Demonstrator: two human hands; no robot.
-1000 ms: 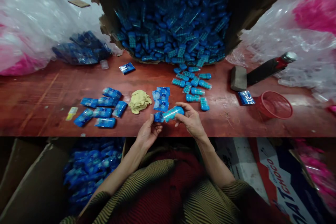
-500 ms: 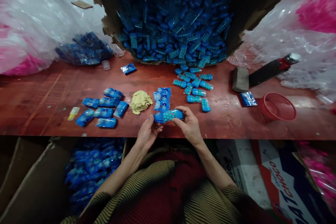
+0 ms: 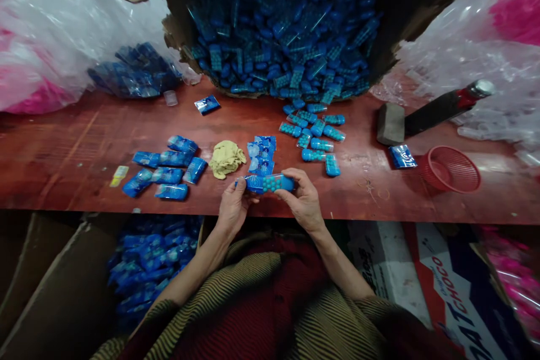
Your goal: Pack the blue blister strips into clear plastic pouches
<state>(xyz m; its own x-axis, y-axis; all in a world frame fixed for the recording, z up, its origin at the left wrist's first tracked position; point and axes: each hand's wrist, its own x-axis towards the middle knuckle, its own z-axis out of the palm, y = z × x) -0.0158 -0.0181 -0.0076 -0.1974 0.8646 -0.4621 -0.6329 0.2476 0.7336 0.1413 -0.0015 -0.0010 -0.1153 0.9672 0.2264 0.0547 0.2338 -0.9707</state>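
Both my hands meet over the near edge of the red wooden table [image 3: 76, 140]. My right hand [image 3: 302, 202] grips a clear tube of blue candy balls [image 3: 276, 182] by its right end. My left hand [image 3: 233, 206] pinches a blue printed wrapper [image 3: 254, 182] that covers the tube's left end. Just behind lies a small stack of flat blue wrappers [image 3: 260, 156]. Several bare tubes [image 3: 314, 138] lie scattered to the right of it. Several wrapped packs [image 3: 166, 166] lie in a group to the left.
A torn cardboard box [image 3: 287, 28] full of blue tubes stands at the back. A yellow cloth [image 3: 226, 158], a red mesh basket [image 3: 452, 169], a grey block [image 3: 390, 123] and a dark bottle [image 3: 442, 107] lie on the table. A carton of wrapped packs [image 3: 152, 264] sits below left.
The tube has levelled out and gone further into the wrapper held by my left hand. Both hands stay at the table's near edge.
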